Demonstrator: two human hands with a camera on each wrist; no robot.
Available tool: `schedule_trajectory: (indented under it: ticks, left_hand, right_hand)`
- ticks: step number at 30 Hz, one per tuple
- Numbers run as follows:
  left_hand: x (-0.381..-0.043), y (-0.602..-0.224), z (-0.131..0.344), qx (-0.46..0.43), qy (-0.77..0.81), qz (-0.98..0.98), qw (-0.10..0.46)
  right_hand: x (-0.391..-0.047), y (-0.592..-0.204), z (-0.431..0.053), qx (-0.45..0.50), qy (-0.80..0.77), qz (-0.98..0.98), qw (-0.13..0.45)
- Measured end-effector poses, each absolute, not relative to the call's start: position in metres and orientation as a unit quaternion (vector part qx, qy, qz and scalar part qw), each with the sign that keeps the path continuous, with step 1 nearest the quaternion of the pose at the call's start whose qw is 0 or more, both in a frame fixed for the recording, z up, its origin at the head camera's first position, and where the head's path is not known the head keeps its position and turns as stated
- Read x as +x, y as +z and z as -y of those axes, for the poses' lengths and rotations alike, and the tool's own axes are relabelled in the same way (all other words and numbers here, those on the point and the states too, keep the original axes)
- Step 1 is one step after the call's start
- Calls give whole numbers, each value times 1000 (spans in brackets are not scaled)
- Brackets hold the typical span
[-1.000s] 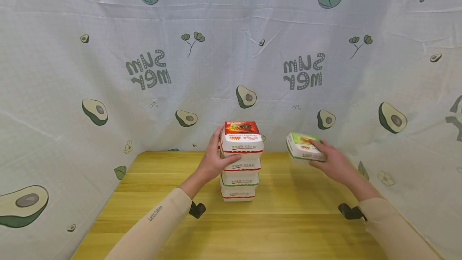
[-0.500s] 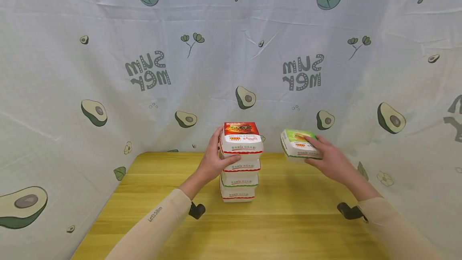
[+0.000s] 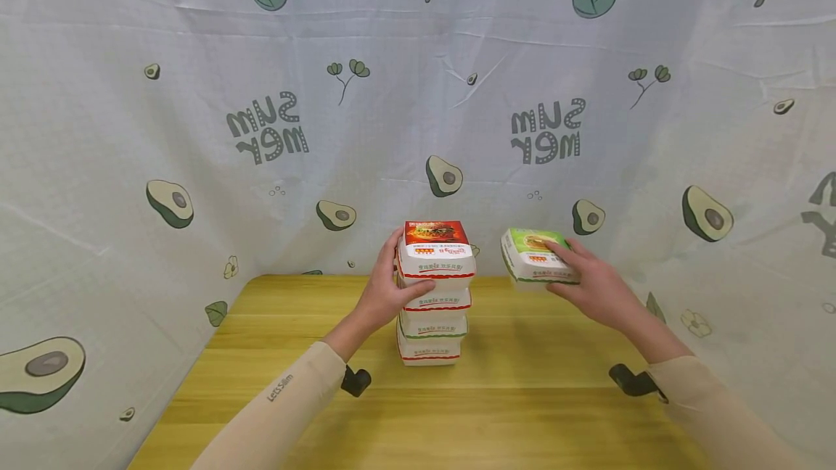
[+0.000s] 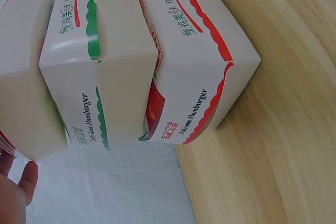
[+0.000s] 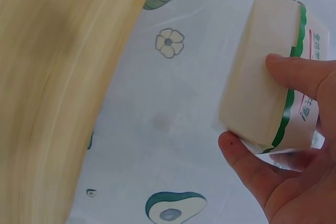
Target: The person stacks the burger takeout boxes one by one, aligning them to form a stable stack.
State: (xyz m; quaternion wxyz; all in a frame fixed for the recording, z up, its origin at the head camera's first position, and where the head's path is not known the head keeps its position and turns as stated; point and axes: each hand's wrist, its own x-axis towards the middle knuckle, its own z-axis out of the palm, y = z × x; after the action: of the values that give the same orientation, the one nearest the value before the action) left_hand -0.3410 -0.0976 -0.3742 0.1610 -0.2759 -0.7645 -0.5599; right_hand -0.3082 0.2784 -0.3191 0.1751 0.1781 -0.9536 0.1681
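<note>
A stack of several paper hamburger boxes (image 3: pixel 433 325) stands on the wooden table, with red-trimmed and green-trimmed ones in it. On top is a red-lidded hamburger box (image 3: pixel 437 258) with a burger picture. My left hand (image 3: pixel 384 287) grips the upper part of the stack from its left side, thumb across the front. To the right, my right hand (image 3: pixel 597 287) holds a green-lidded hamburger box (image 3: pixel 535 256) in the air, apart from the stack. The right wrist view shows the thumb and a finger around this green-trimmed box (image 5: pixel 262 72). Fingers behind the boxes are partly hidden.
The wooden table (image 3: pixel 418 426) extends in front of the stack and to both sides. Behind it hangs a pale cloth (image 3: pixel 392 129) printed with avocados and leaves. Black wrist mounts (image 3: pixel 356 381) show beneath both forearms.
My right hand has carried the green-lidded box left and slightly up, nearer the stack, and its lid has tilted more into view. The left hand and the stack stay in place.
</note>
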Motion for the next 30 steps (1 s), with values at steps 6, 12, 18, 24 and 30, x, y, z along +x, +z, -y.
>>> schedule_trajectory:
  ticks: [6, 12, 18, 24, 30]
  left_hand:
    - [-340, -374, 98, -275, -558, 766, 162]
    - [-340, -374, 99, -276, -556, 767, 161]
    - [-341, -374, 99, -278, -561, 764, 157]
    - [-340, -373, 99, -277, -561, 764, 157]
    - [-340, -372, 99, -277, -563, 764, 154]
  right_hand:
    - [-305, -314, -272, 180, 170, 952, 178]
    - [-302, -308, -265, 179, 169, 952, 181]
    - [-299, -303, -259, 180, 165, 952, 183]
    - [-295, -298, -252, 182, 159, 952, 189]
    - [-291, -290, -246, 189, 155, 949, 200]
